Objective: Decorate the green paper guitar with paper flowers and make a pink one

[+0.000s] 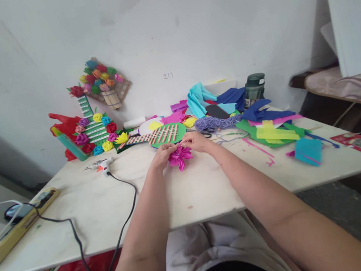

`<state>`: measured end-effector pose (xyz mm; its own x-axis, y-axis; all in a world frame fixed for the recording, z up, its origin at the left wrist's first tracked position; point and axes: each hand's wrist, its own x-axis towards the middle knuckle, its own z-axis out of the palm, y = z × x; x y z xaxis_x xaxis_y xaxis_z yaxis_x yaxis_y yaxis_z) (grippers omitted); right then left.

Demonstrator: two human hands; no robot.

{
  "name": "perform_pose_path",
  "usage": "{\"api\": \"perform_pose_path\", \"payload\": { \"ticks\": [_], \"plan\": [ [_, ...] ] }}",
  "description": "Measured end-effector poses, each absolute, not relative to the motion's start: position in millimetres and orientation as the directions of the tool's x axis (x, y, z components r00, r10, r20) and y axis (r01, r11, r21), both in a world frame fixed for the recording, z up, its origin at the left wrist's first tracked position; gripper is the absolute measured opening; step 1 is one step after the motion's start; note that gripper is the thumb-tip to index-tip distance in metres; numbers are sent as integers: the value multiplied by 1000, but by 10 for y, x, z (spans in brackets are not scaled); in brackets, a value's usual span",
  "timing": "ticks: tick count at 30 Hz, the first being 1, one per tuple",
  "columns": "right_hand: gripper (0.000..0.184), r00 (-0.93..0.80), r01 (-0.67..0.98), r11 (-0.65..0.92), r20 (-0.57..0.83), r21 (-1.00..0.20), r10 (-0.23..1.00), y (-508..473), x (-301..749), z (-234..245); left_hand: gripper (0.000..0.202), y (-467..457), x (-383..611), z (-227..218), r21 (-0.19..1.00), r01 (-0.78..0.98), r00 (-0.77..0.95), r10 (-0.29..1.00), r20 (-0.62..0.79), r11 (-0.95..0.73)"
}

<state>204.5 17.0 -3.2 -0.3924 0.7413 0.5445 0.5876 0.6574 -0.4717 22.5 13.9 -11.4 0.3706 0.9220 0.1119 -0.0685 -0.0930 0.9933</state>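
Observation:
A magenta paper flower [180, 157] with pointed petals is held above the middle of the white table. My left hand [164, 154] grips it from the left with closed fingers. The fingers of my right hand [196, 141] are pinched at the flower's upper edge, close to the left fingertips. Just beyond the hands lies a green guitar-shaped board [180, 131] crossed by thin pale strips. Scissors with dark handles [206, 134] lie beside my right hand, partly covered by it.
A glue gun [104, 166] lies to the left, its black cord running over the table's front edge. Purple yarn [217, 122], crepe paper scraps [277, 132] and a dark bottle [255, 89] are at the right. A flower-decorated green guitar [96, 132] leans on the wall near a yellow power strip [21, 227].

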Motion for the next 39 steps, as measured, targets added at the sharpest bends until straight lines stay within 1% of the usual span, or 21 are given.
{"api": "perform_pose_path", "payload": {
  "ticks": [3, 9, 12, 19, 24, 34, 39],
  "plan": [
    [18, -396, 623, 637, 520, -453, 757, 159, 2049, -28, 28, 125, 227, -99, 994, -62, 364, 925, 105, -89],
    [22, -401, 710, 594, 477, -378, 782, 148, 2049, -9, 26, 90, 238, -65, 994, -68, 372, 923, 102, -82],
    [24, -397, 736, 570, 448, -365, 801, 126, 2041, 9, 26, 73, 241, -53, 995, -67, 375, 922, 98, -78],
    [19, -367, 736, 564, 481, -373, 796, 84, 2032, 18, 24, 60, 238, -42, 996, -16, 380, 921, 85, -86],
    [16, -382, 726, 584, 493, -363, 782, 100, 2043, 16, 25, 93, 235, -62, 998, -1, 380, 923, 66, -71],
    [14, -389, 708, 611, 526, -354, 756, 92, 2019, 25, 22, 100, 204, -72, 1000, 7, 351, 936, -18, 17],
    [14, -373, 720, 586, 505, -372, 779, 50, 2005, 62, 22, 116, 203, -83, 1000, 14, 343, 939, -28, 25]
  ]
}}
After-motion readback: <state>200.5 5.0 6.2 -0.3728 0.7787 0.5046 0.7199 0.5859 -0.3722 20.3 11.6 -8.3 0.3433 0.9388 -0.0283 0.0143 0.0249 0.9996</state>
